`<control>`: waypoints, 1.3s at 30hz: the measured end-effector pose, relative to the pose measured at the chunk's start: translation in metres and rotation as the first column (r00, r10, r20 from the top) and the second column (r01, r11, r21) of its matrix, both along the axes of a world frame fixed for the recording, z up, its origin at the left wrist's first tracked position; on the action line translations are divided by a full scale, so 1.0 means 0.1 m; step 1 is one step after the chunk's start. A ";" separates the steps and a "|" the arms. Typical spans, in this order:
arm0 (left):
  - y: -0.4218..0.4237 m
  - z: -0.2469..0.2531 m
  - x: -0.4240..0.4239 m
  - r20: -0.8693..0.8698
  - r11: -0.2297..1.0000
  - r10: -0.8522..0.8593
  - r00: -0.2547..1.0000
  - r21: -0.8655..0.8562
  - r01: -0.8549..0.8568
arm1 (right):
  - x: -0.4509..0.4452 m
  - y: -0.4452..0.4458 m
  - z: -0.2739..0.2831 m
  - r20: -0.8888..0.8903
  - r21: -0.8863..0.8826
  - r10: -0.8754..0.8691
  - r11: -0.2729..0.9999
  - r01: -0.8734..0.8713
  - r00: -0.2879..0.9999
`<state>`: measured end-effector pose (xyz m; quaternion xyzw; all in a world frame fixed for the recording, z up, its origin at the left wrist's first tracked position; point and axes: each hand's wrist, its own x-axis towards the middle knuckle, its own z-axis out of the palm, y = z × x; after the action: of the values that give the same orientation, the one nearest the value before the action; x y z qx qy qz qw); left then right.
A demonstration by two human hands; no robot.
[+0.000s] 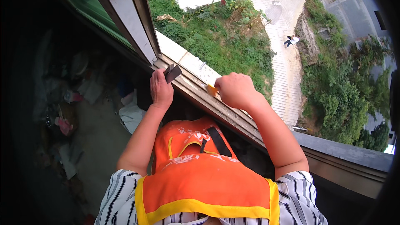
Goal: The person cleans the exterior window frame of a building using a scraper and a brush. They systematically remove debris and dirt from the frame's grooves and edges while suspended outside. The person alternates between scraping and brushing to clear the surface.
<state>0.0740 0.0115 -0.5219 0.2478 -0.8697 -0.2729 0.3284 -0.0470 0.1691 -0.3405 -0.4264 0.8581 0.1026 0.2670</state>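
Note:
My left hand (162, 90) grips a small dark flat piece (173, 74) at the inner edge of the sill, close to the foot of the window frame. What the piece is, I cannot tell. In my right hand (236, 90) is a small tool with a yellow-orange part (212, 90), possibly a brush; my fist hides the rest. Its blurred end is over the grooved sliding-window track (229, 114), where pale bits of debris lie scattered along the channels.
A metal window sash frame (132, 22) stands at upper left, beside green glass (90, 9). Past the pale outer ledge (187, 57) there is a drop to plants and a concrete path (282, 78), where a person (291, 41) is. Clutter, including a white bag (132, 115), covers the dim floor behind.

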 end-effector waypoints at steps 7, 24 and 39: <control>-0.14 -0.16 -0.36 0.038 0.967 0.162 0.986 -0.203 -0.151 | 0.05 -0.64 -0.74 -0.148 -0.104 0.170 0.977 -0.186 0.974; -0.13 -0.15 -0.45 0.092 0.939 0.224 0.970 -0.287 -0.190 | -0.19 0.24 -0.26 -0.070 0.198 0.063 0.979 -0.048 0.996; -0.12 -0.11 -0.46 0.216 0.956 0.231 0.949 -0.233 -0.179 | -0.21 0.24 -0.21 -0.054 -0.269 -0.278 0.929 0.254 0.959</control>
<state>0.0280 -0.0010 -0.5331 0.3323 -0.8963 -0.1114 0.2717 -0.0678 0.1929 -0.3613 -0.3322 0.9253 -0.0284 0.1807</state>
